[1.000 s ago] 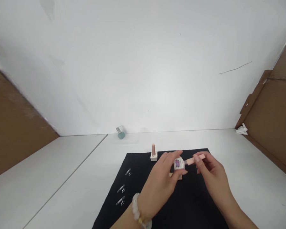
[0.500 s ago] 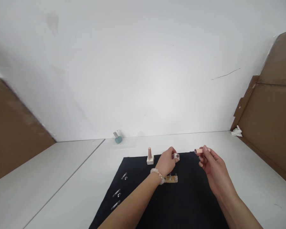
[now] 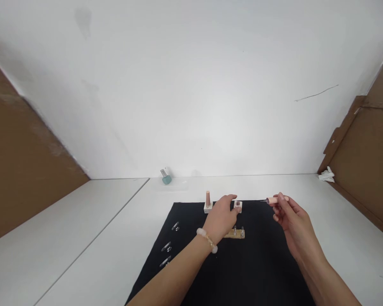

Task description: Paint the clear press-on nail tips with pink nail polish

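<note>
My right hand pinches the pink cap of a nail polish brush, its thin brush pointing left. An uncapped nail polish bottle, white and square, stands upright at the far edge of the black mat. Beside it, my left hand has thumb and index finger spread, the thumb against or just in front of the bottle. A capped nail polish bottle with a pink cap stands left of that hand. Nearer, a tan strip bears small clear upright pieces, partly hidden by the left wrist.
Several small shiny clear pieces lie along the mat's left side. A teal nail polish bottle leans by the white back wall. Crumpled white tissue lies in the far right corner. Brown cardboard panels flank the table.
The white bottle was tilted in my left hand's fingers; now it stands upright and those fingers have spread. My right hand still holds the brush cap. The whole view has shifted slightly.
</note>
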`<action>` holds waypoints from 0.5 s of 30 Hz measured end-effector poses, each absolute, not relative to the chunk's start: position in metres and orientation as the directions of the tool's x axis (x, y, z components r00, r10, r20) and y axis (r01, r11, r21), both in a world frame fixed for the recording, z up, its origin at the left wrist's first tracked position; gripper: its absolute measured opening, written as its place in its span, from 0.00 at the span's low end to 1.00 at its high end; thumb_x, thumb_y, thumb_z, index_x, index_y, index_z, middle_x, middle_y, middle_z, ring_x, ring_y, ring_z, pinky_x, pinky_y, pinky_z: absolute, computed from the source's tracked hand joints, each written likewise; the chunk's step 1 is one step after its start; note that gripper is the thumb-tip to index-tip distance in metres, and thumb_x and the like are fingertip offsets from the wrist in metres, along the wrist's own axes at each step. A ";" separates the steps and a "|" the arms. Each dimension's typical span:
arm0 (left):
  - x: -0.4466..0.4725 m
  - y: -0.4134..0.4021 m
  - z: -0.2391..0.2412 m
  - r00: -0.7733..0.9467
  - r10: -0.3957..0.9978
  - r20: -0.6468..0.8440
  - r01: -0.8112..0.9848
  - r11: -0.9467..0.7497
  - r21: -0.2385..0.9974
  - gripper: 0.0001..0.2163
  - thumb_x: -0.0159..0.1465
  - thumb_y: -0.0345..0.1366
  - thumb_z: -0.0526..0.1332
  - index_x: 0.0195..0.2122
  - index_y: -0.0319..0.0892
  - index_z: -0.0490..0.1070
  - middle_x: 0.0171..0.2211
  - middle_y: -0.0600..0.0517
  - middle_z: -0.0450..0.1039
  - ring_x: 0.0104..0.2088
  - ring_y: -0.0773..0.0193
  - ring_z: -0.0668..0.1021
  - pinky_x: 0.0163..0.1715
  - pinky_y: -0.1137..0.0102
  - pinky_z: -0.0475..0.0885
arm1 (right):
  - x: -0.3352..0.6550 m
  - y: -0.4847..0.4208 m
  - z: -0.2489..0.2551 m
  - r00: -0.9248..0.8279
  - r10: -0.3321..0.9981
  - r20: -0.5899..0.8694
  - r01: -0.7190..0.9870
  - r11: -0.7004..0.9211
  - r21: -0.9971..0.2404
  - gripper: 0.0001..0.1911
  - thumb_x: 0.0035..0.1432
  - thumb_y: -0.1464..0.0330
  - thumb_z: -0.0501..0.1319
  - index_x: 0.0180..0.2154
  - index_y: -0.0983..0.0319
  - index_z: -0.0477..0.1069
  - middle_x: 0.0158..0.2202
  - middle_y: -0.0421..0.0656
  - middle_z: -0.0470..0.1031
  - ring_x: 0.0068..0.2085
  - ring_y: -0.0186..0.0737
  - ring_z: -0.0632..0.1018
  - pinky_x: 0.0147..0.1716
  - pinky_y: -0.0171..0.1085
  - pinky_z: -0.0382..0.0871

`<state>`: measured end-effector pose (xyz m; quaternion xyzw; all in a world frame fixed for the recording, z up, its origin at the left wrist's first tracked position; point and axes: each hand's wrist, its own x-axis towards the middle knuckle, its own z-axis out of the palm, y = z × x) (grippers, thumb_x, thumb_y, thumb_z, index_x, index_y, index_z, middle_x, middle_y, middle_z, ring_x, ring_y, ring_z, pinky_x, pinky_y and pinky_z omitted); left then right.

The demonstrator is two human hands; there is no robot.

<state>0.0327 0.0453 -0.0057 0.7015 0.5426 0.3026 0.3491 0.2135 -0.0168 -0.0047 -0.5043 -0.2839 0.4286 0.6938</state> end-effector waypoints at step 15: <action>-0.131 -0.094 -0.049 -0.403 0.910 -0.093 0.530 0.315 0.787 0.10 0.62 0.49 0.63 0.32 0.50 0.76 0.27 0.54 0.79 0.31 0.52 0.81 0.32 0.65 0.72 | 0.200 -0.022 -0.017 0.525 0.851 -0.014 -0.191 0.102 -0.976 0.23 0.40 0.49 0.79 0.29 0.59 0.83 0.37 0.45 0.78 0.35 0.38 0.72 0.23 0.27 0.71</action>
